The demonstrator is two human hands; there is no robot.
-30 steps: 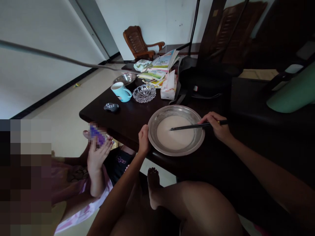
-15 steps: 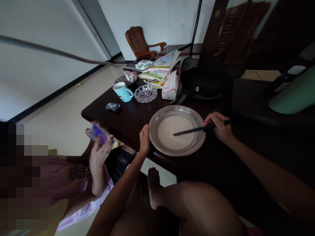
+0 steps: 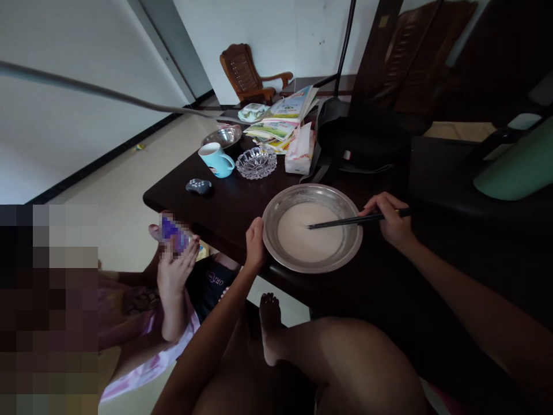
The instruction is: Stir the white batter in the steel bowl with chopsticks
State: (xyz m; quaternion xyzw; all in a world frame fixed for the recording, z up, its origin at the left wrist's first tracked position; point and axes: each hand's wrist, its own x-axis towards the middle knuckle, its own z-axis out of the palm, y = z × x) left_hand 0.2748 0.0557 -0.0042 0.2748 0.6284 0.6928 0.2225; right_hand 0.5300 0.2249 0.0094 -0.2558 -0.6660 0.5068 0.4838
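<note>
A wide steel bowl (image 3: 276, 206) of pale batter (image 3: 309, 233) sits at the near edge of a dark table (image 3: 233, 202). My left hand (image 3: 254, 245) grips the bowl's left rim, fingers closed on it. My right hand (image 3: 391, 219) is at the bowl's right side, closed around dark chopsticks (image 3: 341, 221). Their tips reach into the batter near its middle.
Farther back on the table stand a blue mug (image 3: 216, 159), a glass ashtray (image 3: 256, 162), a small steel bowl (image 3: 222, 137), a tissue pack (image 3: 299, 150), books (image 3: 280, 118), a remote (image 3: 198, 185) and a black bag (image 3: 360, 141). Another person sits at the lower left, a hand (image 3: 173, 271) raised.
The chopstick tips have swept through the batter, down toward me and then back up to the middle. My left hand has stayed on the rim.
</note>
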